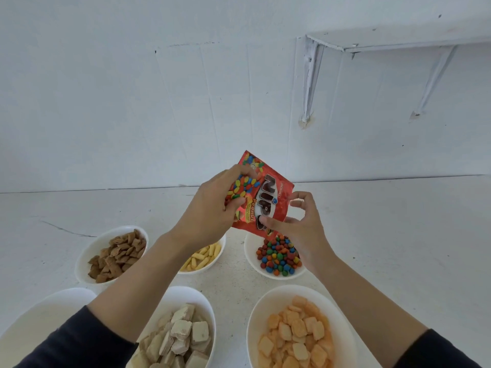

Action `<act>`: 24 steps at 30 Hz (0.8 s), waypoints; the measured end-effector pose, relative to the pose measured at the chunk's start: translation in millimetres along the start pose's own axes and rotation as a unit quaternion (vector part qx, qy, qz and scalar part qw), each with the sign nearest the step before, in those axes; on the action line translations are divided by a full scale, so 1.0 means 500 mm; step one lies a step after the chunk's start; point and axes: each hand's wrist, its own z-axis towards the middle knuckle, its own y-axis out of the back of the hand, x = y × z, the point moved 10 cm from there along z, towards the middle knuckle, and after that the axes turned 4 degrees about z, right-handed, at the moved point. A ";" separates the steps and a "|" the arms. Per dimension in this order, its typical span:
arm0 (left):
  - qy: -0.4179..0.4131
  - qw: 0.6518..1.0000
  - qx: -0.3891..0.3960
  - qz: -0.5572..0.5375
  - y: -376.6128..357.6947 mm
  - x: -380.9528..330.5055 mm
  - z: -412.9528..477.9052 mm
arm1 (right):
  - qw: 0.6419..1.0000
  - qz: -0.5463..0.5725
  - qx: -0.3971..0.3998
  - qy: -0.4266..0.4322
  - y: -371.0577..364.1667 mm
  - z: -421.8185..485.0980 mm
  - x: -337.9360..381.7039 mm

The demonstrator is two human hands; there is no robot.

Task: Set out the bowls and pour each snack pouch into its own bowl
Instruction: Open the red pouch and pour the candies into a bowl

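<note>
The red snack pouch (268, 197) hangs tipped mouth-down over the back right bowl (249, 258), its lower edge just above the heap of coloured candies (279, 256) lying there. My left hand (212, 211) grips the upper body of the pouch, fingers curled round its far edge and thumb across the printed face. My right hand (303, 229) pinches the lower corner by the mouth between thumb and forefinger.

I judge the pour to be near its end, though I cannot see whether any candies are left inside. To do it well, I would hold the mouth low and centred over this bowl, since round candies bounce and roll. The bowl of yellow sticks (202, 270) stands just beside it on the left. The right hand's pinch should hold the opening wide, while the left lifts the closed end higher and shakes lightly to free stragglers.

The front left bowl (39, 322) shows no snack in the part I can see, so another pouch may follow.
</note>
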 end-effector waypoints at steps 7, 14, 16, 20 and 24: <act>0.060 0.991 -0.095 -0.076 0.008 0.043 -0.012 | 0.993 0.112 -0.001 -0.028 -0.024 -0.019 0.003; 0.148 0.981 -0.019 -0.123 -0.016 0.083 -0.039 | 0.943 0.292 -0.025 -0.156 -0.017 -0.021 -0.059; 0.169 0.974 -0.017 -0.147 -0.020 0.094 -0.052 | 0.933 0.312 -0.041 -0.176 -0.011 -0.022 -0.068; 0.188 0.967 -0.015 -0.171 -0.034 0.097 -0.068 | 0.912 0.358 -0.068 -0.190 -0.008 -0.021 -0.062; 0.203 0.959 -0.063 -0.188 -0.020 0.108 -0.072 | 0.932 0.330 -0.059 -0.138 -0.015 -0.013 -0.016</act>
